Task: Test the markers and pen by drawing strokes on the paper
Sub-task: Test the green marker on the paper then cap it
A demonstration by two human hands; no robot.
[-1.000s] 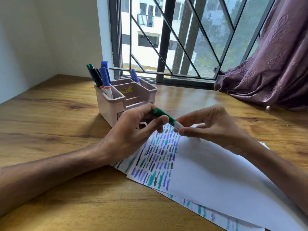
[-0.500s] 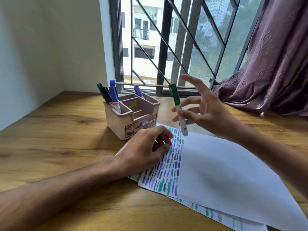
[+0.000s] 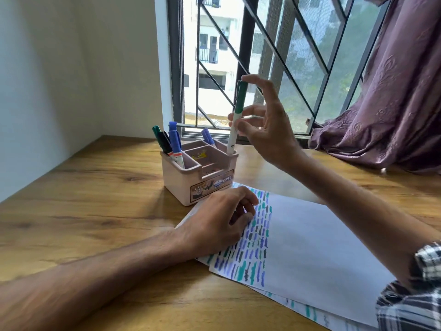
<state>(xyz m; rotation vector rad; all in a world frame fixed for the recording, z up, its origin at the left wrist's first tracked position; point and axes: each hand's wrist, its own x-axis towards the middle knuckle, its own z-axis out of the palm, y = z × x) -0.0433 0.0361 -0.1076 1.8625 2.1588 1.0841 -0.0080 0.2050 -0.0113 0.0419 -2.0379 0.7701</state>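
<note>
My right hand (image 3: 269, 130) holds a capped green marker (image 3: 236, 118) upright, its lower end dipping into the back right compartment of the pink organizer (image 3: 198, 180). Thumb and fingers pinch its white barrel, and the index fingertip rests on the cap top. Several blue, green and black markers (image 3: 170, 144) stand in the organizer's left compartment, and a blue marker (image 3: 208, 137) leans at the back. My left hand (image 3: 219, 220) lies palm down with curled fingers on the white paper (image 3: 322, 247), beside rows of blue, green and black strokes (image 3: 255, 237). It holds nothing.
A wooden table (image 3: 95, 211) carries everything. More marked sheets (image 3: 334, 316) stick out under the top paper. A barred window (image 3: 262, 56) stands behind the organizer, a purple curtain (image 3: 393, 103) hangs at the right, and a white wall (image 3: 59, 80) closes the left.
The green marker was capped between both hands, then my right hand lifted it and carried it left and back into the organizer. My left hand dropped flat onto the paper.
</note>
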